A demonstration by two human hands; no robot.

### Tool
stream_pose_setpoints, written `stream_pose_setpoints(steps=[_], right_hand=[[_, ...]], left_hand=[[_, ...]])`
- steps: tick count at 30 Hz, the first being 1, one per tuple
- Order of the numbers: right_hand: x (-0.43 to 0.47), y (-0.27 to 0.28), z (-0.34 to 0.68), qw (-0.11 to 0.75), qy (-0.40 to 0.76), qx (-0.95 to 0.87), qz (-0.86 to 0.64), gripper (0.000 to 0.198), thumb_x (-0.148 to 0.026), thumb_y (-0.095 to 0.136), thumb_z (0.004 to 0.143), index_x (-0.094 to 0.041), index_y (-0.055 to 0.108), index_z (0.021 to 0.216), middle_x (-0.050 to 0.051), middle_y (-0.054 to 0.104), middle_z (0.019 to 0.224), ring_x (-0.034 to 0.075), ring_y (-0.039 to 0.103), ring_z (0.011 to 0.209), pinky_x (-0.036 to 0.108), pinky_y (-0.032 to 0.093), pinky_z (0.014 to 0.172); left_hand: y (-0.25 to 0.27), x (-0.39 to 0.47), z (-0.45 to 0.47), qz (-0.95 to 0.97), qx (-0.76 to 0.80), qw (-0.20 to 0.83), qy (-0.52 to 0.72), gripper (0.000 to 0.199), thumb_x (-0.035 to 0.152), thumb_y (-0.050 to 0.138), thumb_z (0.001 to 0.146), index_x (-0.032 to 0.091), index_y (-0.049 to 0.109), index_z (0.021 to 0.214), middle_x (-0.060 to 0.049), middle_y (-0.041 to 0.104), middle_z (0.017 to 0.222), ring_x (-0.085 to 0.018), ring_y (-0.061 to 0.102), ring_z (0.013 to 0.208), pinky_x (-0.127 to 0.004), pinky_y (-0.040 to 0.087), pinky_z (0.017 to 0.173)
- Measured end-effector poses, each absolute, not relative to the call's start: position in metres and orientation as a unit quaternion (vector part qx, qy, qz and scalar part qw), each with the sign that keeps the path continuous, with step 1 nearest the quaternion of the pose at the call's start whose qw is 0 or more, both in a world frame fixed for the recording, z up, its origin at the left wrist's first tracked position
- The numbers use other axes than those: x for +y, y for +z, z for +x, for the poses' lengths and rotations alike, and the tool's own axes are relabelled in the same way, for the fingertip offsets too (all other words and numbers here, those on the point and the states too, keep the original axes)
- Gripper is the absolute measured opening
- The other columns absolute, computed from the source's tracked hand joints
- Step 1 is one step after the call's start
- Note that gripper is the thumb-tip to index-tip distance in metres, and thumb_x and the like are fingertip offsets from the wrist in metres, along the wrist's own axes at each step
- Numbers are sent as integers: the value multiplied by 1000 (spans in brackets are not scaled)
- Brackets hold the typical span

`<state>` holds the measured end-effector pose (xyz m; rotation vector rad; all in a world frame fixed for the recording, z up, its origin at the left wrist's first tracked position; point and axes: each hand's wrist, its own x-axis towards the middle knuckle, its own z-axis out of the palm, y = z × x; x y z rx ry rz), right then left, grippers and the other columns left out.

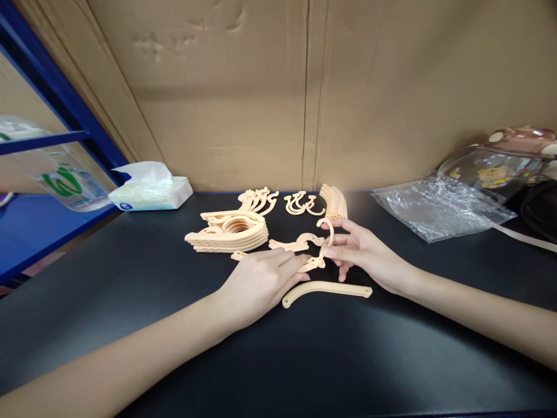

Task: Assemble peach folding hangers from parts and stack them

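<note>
My left hand [265, 278], palm down, is closed on a beige plastic hanger arm [310, 265], much of which it covers. In the fingers of my right hand [361, 255] is a curved hanger hook [331, 235], upright, its lower end meeting the end of that arm. Whether the two are joined, I cannot tell. Just in front of both hands a loose curved hanger arm [326, 287] lies on the black table. Behind them rest more flat beige hanger pieces [289, 245]. A stack of folded hangers [228, 235] stands to the left of these.
Along the back lie loose hooks [298, 203], a pile of small beige parts [259, 200] and stacked arms [333, 201]. A tissue pack [152, 193] sits back left by a blue shelf frame [100, 145]. A clear plastic bag [435, 209] is at right. Cardboard [217, 104] walls the back.
</note>
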<state>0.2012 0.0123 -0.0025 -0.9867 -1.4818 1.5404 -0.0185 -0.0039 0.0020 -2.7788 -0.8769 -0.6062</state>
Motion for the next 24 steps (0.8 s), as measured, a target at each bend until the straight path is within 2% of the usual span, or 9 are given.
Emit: stream_pose_setpoints(steps=[9,24], right_hand=[[14,-6,202,394,593,-586,-387,52,-32,73,72,-21,42,114,-4,55,71,8,48,57,22,53,47],[14,-6,199,397,560,-614,-390,45,-32,68,76,-21,40,109,-3,57,77,5,48,51,22,52,47]], left_hand=[[0,-2,-19,-931,-292,70,-208,27,28,40,97,13,61,105,-5,66,85,-17,63,75,-26,45,64],[2,-3,-18,-934,-315,29,-170,26,29,39,98,17,61,96,-1,63,77,-15,59,68,-25,40,61]])
